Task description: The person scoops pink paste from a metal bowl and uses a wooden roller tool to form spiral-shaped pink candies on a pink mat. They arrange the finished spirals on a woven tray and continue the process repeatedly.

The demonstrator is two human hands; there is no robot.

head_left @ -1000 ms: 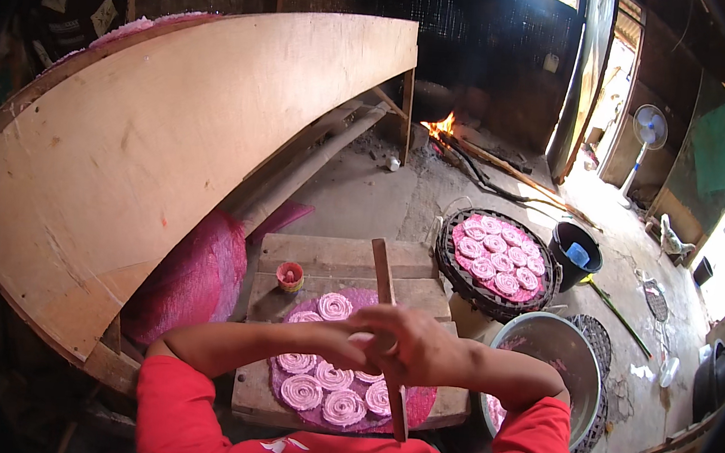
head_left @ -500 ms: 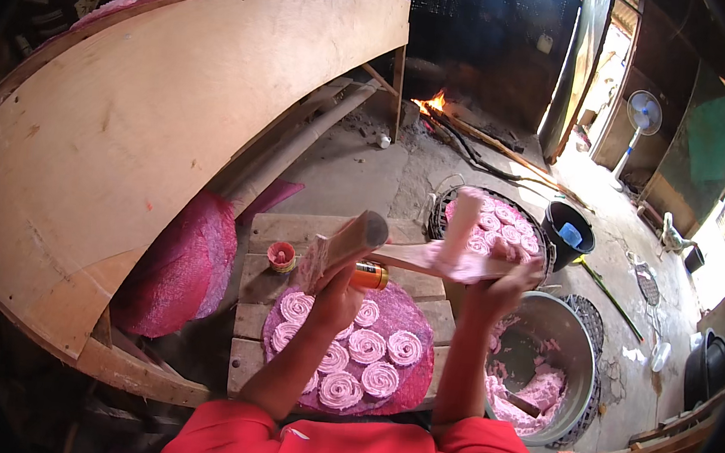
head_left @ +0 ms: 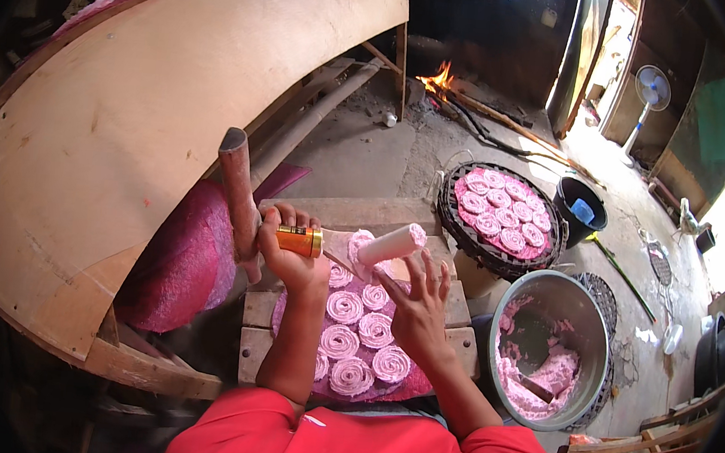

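Observation:
My left hand is closed round a tool with a brown wooden crosspiece and a gold cylinder. My right hand, fingers partly spread, holds a flat wooden piece at its thumb, with a pink-coated rod on it, beside the gold cylinder. Beneath both, pink piped spirals lie on a round magenta mesh sheet on a plank board. A small red cup seen earlier is not visible now.
At the right stand a basin of pink paste, a dark rack of spirals and a black bucket. A plywood structure fills the left. Behind are a fire, a standing fan and a bird.
My left hand has moved up and left with the tool, now turned more upright. My right hand has moved left and down with the pink-coated piece, baring the rack behind it.

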